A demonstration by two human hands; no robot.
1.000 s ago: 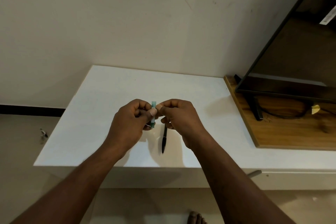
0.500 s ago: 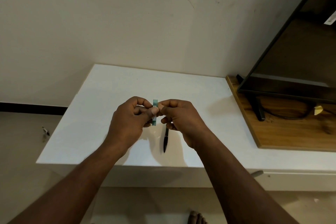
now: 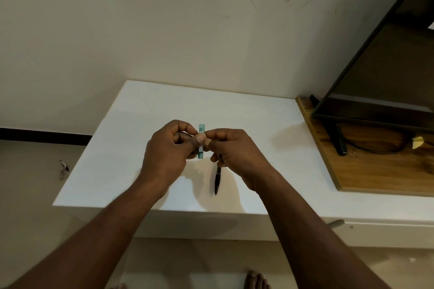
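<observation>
Green case: pinched upright by fingers of left hand and right hand, apparently for opening.
Pen: laid on desk below, within reach.

Both bare forearms reach in from the near side and converge toward the middle, wrists bent slightly inward. The left hand is curled, its thumb pressed forward to pinch a small teal strip that stands upright. The right hand meets it from the right, thumb and forefinger pinching the same strip, its other fingers tucked under. The fingertips of the two hands touch. Bare toes show at the near edge.
</observation>
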